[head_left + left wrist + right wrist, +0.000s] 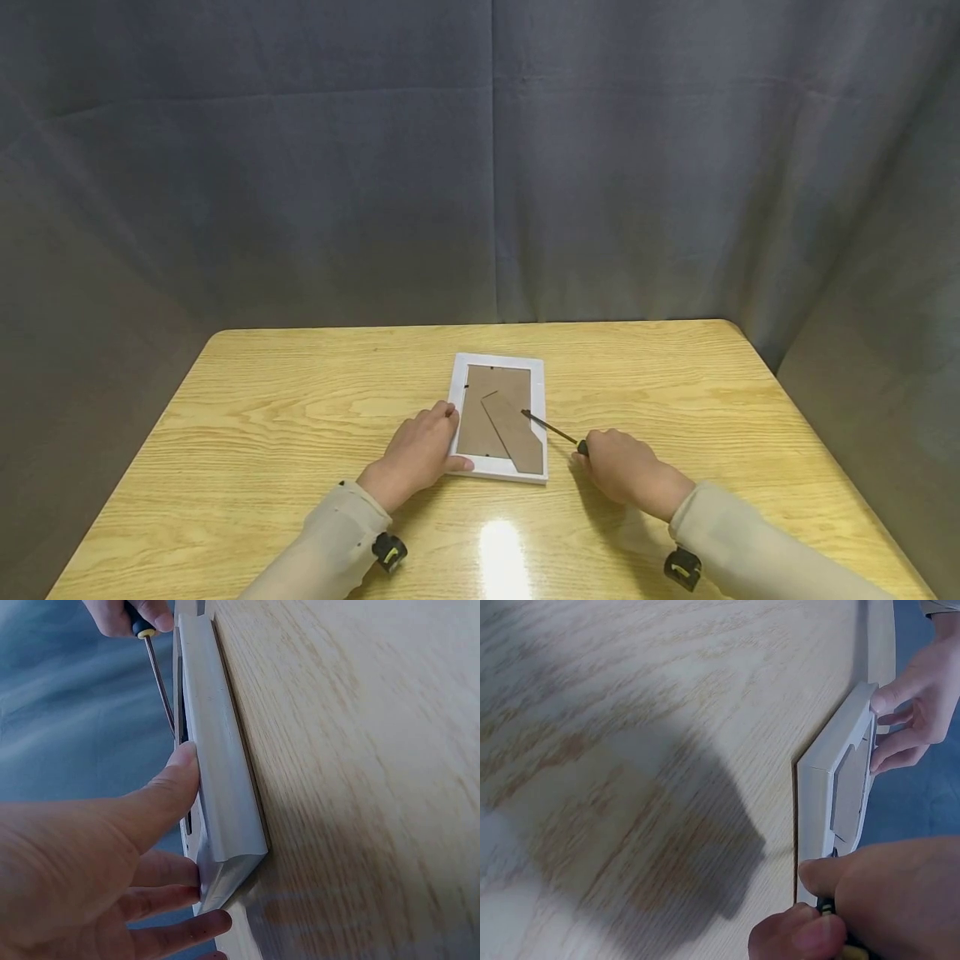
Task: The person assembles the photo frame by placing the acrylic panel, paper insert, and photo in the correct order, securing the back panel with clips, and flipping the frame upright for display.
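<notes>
A white picture frame (pixel 501 471) lies face down on the table, its brown backing board (pixel 472 421) and angled stand flap (pixel 517 433) uppermost. My left hand (pixel 416 450) rests against the frame's left side near the lower corner; in the left wrist view the thumb of that hand (pixel 97 862) presses the white edge (pixel 217 750) and its other fingers are spread and fairly straight. On the right, my right hand (pixel 630 471) grips a screwdriver (pixel 558 432) by its dark handle, with the tip at the board's right edge. Its handle is partly hidden by the fingers in the right wrist view.
The light wooden table (pixel 300 417) extends around the frame on every side. Dark grey curtains (pixel 337 208) hang behind the table and at both sides. A black wrist camera (pixel 389 552) is on the left wrist, and another (pixel 683 568) on the right.
</notes>
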A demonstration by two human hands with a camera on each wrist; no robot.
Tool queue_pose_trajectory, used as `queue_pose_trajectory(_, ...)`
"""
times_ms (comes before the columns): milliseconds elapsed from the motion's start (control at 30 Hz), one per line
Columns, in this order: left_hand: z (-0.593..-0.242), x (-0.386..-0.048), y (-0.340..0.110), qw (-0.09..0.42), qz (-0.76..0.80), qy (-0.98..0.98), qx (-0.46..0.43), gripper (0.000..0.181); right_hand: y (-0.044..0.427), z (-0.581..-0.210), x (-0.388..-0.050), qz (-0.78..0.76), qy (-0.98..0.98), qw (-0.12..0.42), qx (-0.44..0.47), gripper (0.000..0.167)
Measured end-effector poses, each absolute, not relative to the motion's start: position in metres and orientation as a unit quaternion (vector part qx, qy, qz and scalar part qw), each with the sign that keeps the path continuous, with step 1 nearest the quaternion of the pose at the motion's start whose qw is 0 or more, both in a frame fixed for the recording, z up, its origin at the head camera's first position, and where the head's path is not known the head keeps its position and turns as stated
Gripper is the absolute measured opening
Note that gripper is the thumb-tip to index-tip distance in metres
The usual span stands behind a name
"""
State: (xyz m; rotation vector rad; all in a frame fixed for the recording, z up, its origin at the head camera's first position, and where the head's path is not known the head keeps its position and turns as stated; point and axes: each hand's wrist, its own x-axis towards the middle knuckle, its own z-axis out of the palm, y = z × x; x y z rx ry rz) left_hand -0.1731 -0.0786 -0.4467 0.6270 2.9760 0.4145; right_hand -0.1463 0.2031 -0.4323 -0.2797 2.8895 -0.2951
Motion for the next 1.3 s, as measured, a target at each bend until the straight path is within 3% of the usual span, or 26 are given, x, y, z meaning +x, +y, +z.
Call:
queue_pose_trajectory(467, -0.4463, -0.173, -0.0784, 0.035, 0.129, 0.969, 0.207, 0.075, 0.2057, -0.4316, -0.1483, -0.119, 0.98, 0.123, -0.097, 0.043)
queue_pose_trajectory(933, -0.4455, -0.1728, -0.0777, 0.033, 0.136, 0.968, 0.207, 0.075, 0.2098, -0.4257, -0.1488, -0.114, 0.982, 0.114, -0.099, 0.039)
queue_pose_trajectory(1300, -0.4477, -0.1734, -0.0782, 0.036, 0.133, 0.969, 0.203, 0.076, 0.2054, -0.4295, -0.1476, -0.087, 0.987, 0.077, -0.108, 0.037)
